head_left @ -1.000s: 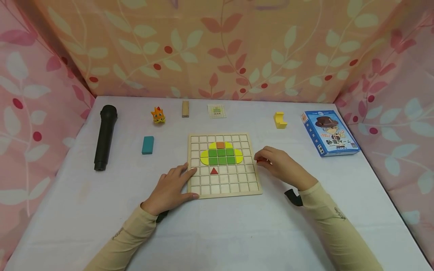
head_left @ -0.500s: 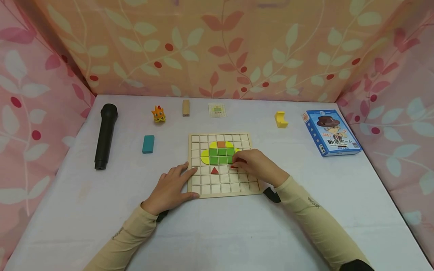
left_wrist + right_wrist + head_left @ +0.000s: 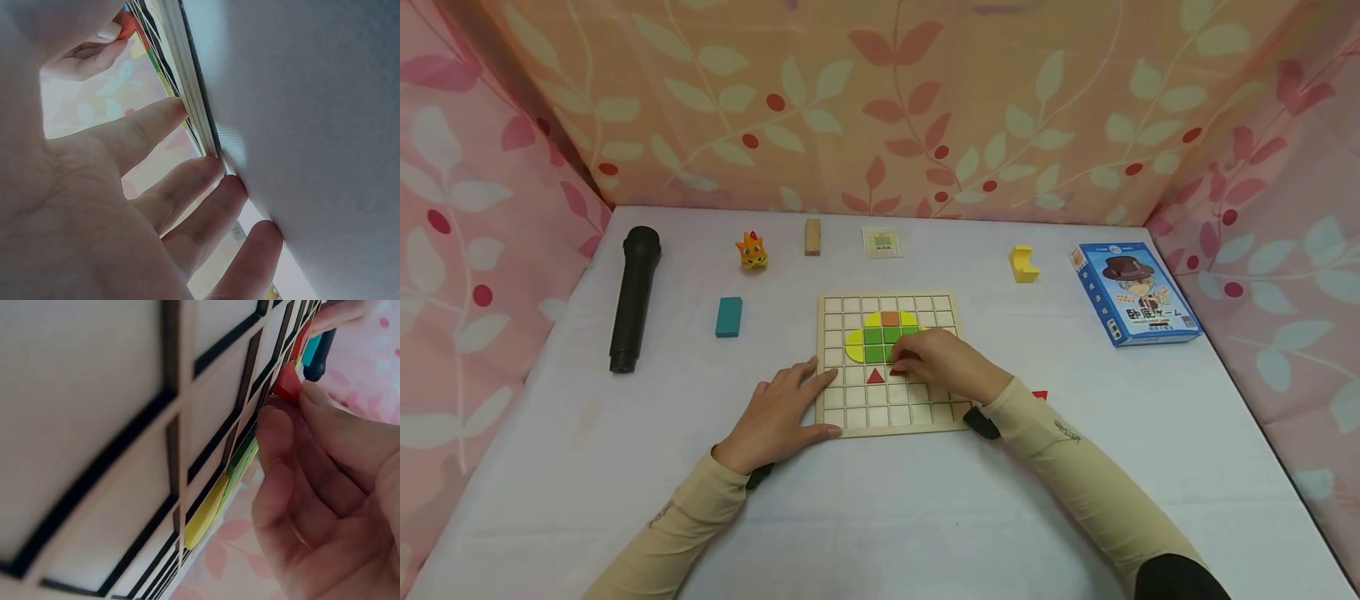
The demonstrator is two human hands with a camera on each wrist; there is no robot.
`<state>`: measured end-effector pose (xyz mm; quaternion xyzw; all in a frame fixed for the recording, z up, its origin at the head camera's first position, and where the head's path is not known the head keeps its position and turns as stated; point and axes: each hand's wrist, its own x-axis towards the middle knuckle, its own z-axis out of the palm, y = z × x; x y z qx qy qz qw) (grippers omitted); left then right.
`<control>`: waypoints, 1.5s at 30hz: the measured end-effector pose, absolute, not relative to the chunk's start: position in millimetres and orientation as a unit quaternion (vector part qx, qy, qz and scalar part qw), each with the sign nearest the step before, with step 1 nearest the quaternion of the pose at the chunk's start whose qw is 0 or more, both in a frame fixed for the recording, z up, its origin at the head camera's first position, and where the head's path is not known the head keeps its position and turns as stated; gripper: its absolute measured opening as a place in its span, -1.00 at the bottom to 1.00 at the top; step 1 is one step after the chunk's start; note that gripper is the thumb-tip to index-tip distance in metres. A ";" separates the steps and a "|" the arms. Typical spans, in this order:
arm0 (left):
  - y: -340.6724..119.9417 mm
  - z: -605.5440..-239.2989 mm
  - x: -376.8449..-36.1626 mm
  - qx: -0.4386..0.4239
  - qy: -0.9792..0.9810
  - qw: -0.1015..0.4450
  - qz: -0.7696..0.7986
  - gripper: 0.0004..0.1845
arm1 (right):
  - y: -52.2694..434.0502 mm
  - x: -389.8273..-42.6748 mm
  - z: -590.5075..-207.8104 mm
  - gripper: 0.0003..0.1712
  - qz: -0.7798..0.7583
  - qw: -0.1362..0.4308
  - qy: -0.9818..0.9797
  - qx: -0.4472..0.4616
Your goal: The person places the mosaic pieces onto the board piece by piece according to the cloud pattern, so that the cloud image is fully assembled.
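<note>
Left hand (image 3: 778,417) flat on white table (image 3: 887,517); right hand (image 3: 943,360) pinches red piece (image 3: 289,381).

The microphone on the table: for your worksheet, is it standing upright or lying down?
Lying down. The microphone lies flat on the table, its rounded head pointing toward the back wall.

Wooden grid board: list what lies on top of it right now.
On the wooden grid board: green squares, yellow curved pieces, an orange square, a red triangle. The right hand pinches a red piece and covers the cells beneath; the left hand presses the board's edge.
</note>
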<state>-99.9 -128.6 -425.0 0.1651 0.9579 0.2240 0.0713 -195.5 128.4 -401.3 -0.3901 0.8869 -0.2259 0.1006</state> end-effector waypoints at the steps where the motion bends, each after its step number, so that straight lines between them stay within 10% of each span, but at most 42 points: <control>1: -128.6 -424.8 -99.9 0.165 0.958 0.072 0.224 -0.17 | 127.7 -195.4 -401.5 -0.93 -0.225 0.101 0.886 -0.393; 29: -128.5 -426.2 -100.4 0.164 0.957 0.062 0.232 -0.15 | 164.6 -198.2 -379.0 -0.81 -0.185 0.097 0.906 -0.369; 45: -128.0 -424.7 -99.8 0.161 0.957 0.065 0.231 -0.14 | 267.1 -171.7 -370.3 -0.69 -0.118 0.247 0.940 -0.204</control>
